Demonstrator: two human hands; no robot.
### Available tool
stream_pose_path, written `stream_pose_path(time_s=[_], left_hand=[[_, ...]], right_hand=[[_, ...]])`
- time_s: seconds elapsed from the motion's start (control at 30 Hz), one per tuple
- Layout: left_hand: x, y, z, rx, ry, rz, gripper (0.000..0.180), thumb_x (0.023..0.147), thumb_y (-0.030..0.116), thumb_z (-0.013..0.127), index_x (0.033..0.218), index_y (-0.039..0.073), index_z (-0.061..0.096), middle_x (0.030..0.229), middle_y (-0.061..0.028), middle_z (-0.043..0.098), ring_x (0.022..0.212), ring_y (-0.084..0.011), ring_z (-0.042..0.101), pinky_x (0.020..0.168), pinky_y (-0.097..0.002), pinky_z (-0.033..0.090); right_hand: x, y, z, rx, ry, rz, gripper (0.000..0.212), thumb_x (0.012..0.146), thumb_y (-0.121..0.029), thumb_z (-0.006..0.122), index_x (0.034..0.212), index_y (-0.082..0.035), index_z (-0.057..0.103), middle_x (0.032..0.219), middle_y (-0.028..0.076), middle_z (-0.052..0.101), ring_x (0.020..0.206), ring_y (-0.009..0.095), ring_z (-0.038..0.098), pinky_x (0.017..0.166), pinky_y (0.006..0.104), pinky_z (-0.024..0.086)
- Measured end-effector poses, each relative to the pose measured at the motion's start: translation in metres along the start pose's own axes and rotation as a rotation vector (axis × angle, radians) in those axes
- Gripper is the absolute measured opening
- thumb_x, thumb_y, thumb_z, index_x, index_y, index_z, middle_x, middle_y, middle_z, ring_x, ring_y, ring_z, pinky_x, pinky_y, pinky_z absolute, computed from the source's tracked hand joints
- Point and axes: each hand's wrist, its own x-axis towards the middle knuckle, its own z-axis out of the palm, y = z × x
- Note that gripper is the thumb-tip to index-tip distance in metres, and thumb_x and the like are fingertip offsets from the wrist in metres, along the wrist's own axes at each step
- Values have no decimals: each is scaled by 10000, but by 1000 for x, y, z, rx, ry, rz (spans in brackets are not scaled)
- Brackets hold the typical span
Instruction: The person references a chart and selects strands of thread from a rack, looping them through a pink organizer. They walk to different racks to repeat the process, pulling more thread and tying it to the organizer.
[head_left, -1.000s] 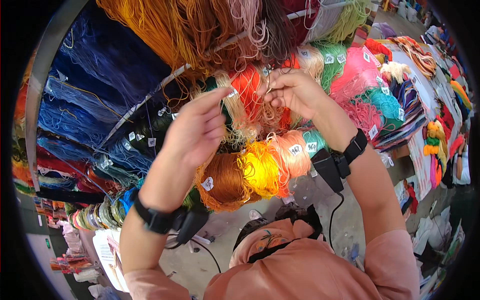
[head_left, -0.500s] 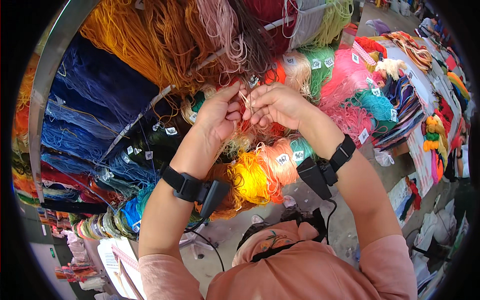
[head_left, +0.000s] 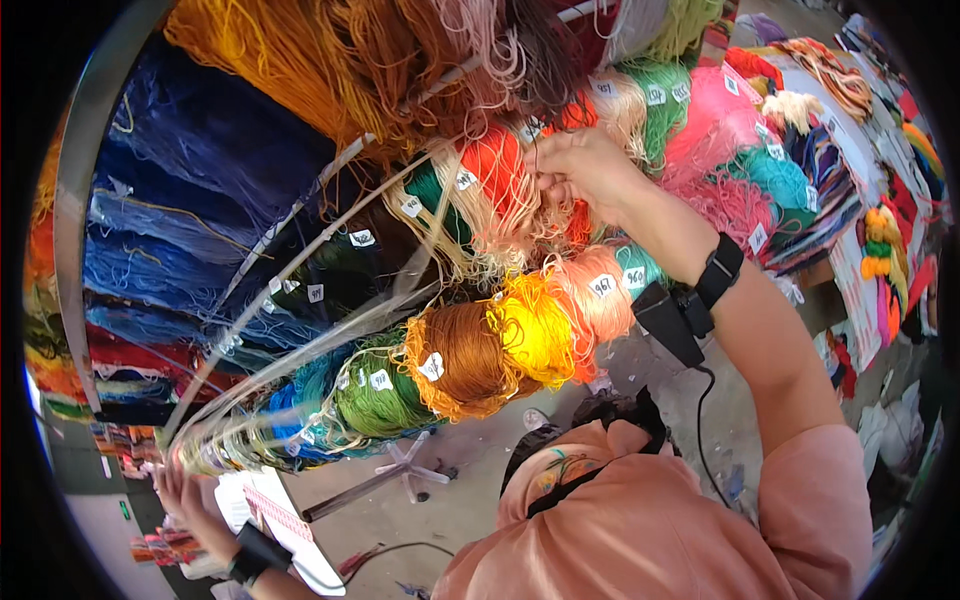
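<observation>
My left hand (head_left: 190, 508) is stretched far out to the lower left, fingers closed where long pale yarn strands (head_left: 312, 255) converge. The strands run taut, partly smeared by motion, from there up toward the hanging skeins in the middle. My right hand (head_left: 590, 172) is up among the yarn bundles, beside an orange-red skein (head_left: 492, 165) with cream strands over it. Its fingers are bent together, and what lies between them is hidden. Below it sit tagged bundles: a brown one (head_left: 462, 350), a yellow one (head_left: 538, 335) and a peach one (head_left: 590, 285).
Metal rack bars carry orange (head_left: 290, 60) and dark blue skeins (head_left: 200, 160). A green bundle (head_left: 375, 395) is lower down. To the right, a table bears multicoloured yarn (head_left: 825, 65). A white sheet (head_left: 320, 575) and a wheeled stand base (head_left: 405, 470) are at the lower left.
My left hand has moved from beside the right hand to the far lower left, drawing pale strands out long. The right hand stays near the skeins. The view has shifted slightly.
</observation>
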Motion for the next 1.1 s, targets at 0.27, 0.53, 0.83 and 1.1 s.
stream_pose_path(time_s=[0.27, 0.53, 0.83, 1.1], left_hand=[[34, -41, -129, 303, 193, -206, 270, 747, 61, 464, 992, -50, 483, 1008, -118, 494, 884, -168, 480, 775, -259, 378], [-19, 118, 126, 284, -974, 279, 82, 726, 23, 495, 698, -48, 525, 630, -38, 486, 634, -116, 449, 588, -214, 346], [-49, 175, 271, -372, -1292, -112, 185, 824, 157, 425, 691, 51, 497, 621, -15, 520, 592, -66, 467, 557, -192, 355], [-57, 170, 329, -797, -1245, -691, 136, 832, 136, 405, 777, 48, 494, 648, 8, 502, 543, -60, 442, 515, -184, 367]], right_hand=[[7, 9, 4, -328, 153, -116, 49, 679, -36, 517, 678, -9, 557, 670, 26, 552, 491, 73, 493, 430, 185, 394], [13, 13, 7, -435, 199, -204, 99, 660, -81, 522, 693, -4, 574, 571, 52, 545, 452, 109, 507, 424, 224, 394], [-4, -5, 0, 138, 43, -37, 55, 669, -49, 522, 663, 1, 500, 578, 57, 508, 518, 114, 515, 436, 201, 407], [-10, -13, 2, 243, 67, 23, 44, 665, -35, 529, 685, -2, 508, 603, 58, 516, 516, 121, 513, 453, 200, 404]])
